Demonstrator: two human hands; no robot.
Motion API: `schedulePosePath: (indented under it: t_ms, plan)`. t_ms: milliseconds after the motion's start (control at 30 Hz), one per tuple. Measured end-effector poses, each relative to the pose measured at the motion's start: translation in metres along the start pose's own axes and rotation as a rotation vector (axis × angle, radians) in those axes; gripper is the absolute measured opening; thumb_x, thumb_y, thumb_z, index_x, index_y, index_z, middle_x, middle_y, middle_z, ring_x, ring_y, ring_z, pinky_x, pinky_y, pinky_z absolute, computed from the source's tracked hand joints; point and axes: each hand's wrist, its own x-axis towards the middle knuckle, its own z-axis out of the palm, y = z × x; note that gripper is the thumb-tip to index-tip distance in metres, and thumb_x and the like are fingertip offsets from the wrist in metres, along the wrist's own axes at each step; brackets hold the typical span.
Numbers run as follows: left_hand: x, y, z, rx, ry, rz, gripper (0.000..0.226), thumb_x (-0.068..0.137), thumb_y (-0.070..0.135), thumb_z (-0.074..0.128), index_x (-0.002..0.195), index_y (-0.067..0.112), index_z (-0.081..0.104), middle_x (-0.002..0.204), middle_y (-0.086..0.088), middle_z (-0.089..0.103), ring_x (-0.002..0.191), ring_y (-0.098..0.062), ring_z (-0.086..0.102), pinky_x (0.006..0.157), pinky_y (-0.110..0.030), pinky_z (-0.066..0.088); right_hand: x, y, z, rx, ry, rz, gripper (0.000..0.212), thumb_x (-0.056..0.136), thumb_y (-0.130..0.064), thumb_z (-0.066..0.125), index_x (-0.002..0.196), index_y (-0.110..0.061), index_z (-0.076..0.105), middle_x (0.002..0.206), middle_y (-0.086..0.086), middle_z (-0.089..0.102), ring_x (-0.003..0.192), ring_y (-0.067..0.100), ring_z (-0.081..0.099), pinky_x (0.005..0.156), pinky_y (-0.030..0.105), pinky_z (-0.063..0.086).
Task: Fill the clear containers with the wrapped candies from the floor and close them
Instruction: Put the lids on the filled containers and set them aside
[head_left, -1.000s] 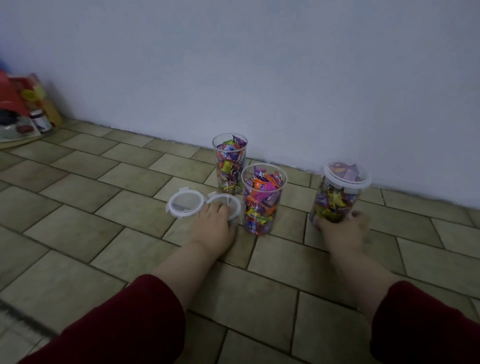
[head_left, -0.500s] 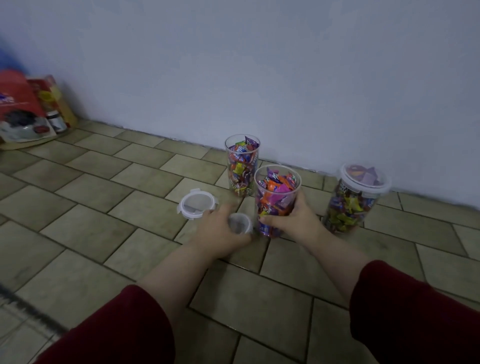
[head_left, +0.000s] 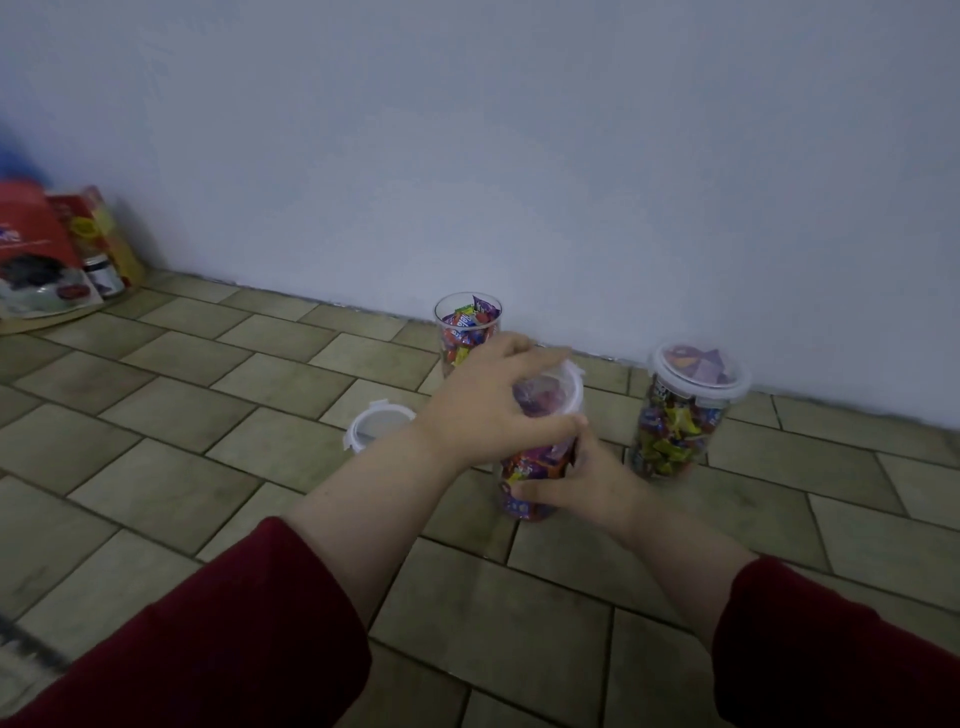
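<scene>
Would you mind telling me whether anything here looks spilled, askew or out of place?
Nothing is spilled. Only the rear container stands open, with a loose lid lying on the floor nearby.

Three clear cylindrical containers stand on the tiled floor (head_left: 208, 441), all packed with bright wrapped candies (head_left: 670, 441). The back container (head_left: 467, 332), near the wall, is upright and uncovered. The middle container (head_left: 535, 467) has a white-rimmed lid (head_left: 569, 387) at its mouth, gripped by the left hand (head_left: 488, 405); the right hand (head_left: 587, 483) holds its lower wall. The right container (head_left: 680, 415) carries a fitted lid (head_left: 698, 374). A spare lid (head_left: 376, 423) lies flat on the floor, left of the middle one
</scene>
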Motion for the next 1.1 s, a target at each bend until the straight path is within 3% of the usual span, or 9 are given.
schedulePosePath:
  t_ms: [167,333,467,633,733,833,900,1000,1100]
  plan:
    - [0.007,0.011,0.001,0.112,-0.114,0.048,0.069,0.073,0.054,0.074,0.133,0.026,0.058,0.111,0.012,0.049,0.105,0.001,0.044,0.093,-0.013,0.032,-0.002,0.004,-0.004,-0.021,-0.054,-0.031,0.103,0.052,-0.023,0.094,0.139,-0.019,0.039,0.128,0.005,0.062,0.118,0.018,0.060,0.098,0.046,0.050]
    - [0.008,0.019,0.007,0.276,-0.179,0.034,0.070,0.068,0.065,0.056,0.132,0.035,0.054,0.120,0.011,0.056,0.113,-0.010,0.050,0.092,-0.027,0.042,-0.007,0.000,-0.008,-0.040,-0.087,-0.048,0.086,0.059,-0.010,0.090,0.134,-0.013,0.048,0.125,0.005,0.064,0.117,0.017,0.060,0.098,0.041,0.050]
    - [0.006,0.022,0.010,0.333,-0.199,-0.015,0.066,0.075,0.055,0.064,0.136,0.043,0.044,0.129,0.012,0.048,0.119,-0.014,0.042,0.088,-0.024,0.030,-0.010,-0.005,-0.015,-0.079,-0.153,-0.007,0.080,0.063,0.004,0.079,0.134,-0.014,0.048,0.122,0.007,0.064,0.112,0.017,0.061,0.089,0.031,0.053]
    - [0.000,0.017,0.013,0.209,-0.089,-0.003,0.075,0.068,0.058,0.069,0.135,0.031,0.047,0.131,0.009,0.049,0.120,-0.015,0.045,0.096,-0.024,0.035,-0.015,-0.028,-0.025,0.444,0.059,0.020,0.043,0.084,0.010,0.043,0.123,-0.006,0.052,0.124,0.023,0.059,0.103,0.026,0.060,0.085,0.038,0.049]
    - [-0.009,0.015,0.015,0.080,0.060,-0.076,0.082,0.061,0.057,0.081,0.126,0.020,0.048,0.122,0.006,0.038,0.110,-0.006,0.042,0.093,-0.017,0.035,-0.018,-0.046,-0.026,0.532,0.092,-0.035,0.030,0.101,-0.019,0.036,0.124,-0.015,0.055,0.125,0.011,0.062,0.099,0.023,0.060,0.079,0.034,0.050]
    - [-0.015,0.017,0.017,0.077,0.096,-0.152,0.084,0.058,0.066,0.079,0.127,0.026,0.053,0.122,0.004,0.037,0.115,-0.008,0.041,0.099,-0.020,0.036,-0.018,-0.051,-0.027,0.319,0.086,-0.048,0.033,0.102,-0.030,0.039,0.130,-0.027,0.054,0.125,-0.003,0.064,0.107,0.016,0.064,0.087,0.036,0.054]
    - [-0.019,0.018,0.016,0.031,0.078,-0.180,0.087,0.059,0.065,0.079,0.133,0.031,0.050,0.129,0.001,0.039,0.118,-0.010,0.041,0.102,-0.022,0.036,-0.017,-0.055,-0.026,0.223,0.141,-0.053,0.031,0.101,-0.025,0.044,0.129,-0.023,0.057,0.118,-0.005,0.067,0.101,0.013,0.067,0.077,0.029,0.057]
    - [-0.026,0.019,0.015,-0.069,-0.020,-0.206,0.098,0.063,0.060,0.079,0.145,0.028,0.035,0.134,0.003,0.036,0.116,-0.004,0.039,0.099,-0.019,0.035,-0.014,-0.063,-0.026,0.207,0.191,-0.034,0.024,0.097,-0.021,0.053,0.110,-0.007,0.067,0.102,0.012,0.073,0.090,0.021,0.069,0.070,0.030,0.055]
    - [-0.026,0.012,0.014,-0.192,-0.042,-0.281,0.106,0.062,0.071,0.069,0.148,0.024,0.028,0.145,0.002,0.034,0.130,-0.011,0.042,0.109,-0.035,0.039,-0.010,-0.074,-0.030,0.156,0.235,0.025,0.020,0.091,-0.018,0.063,0.093,0.000,0.070,0.091,0.018,0.072,0.083,0.029,0.067,0.074,0.038,0.056]
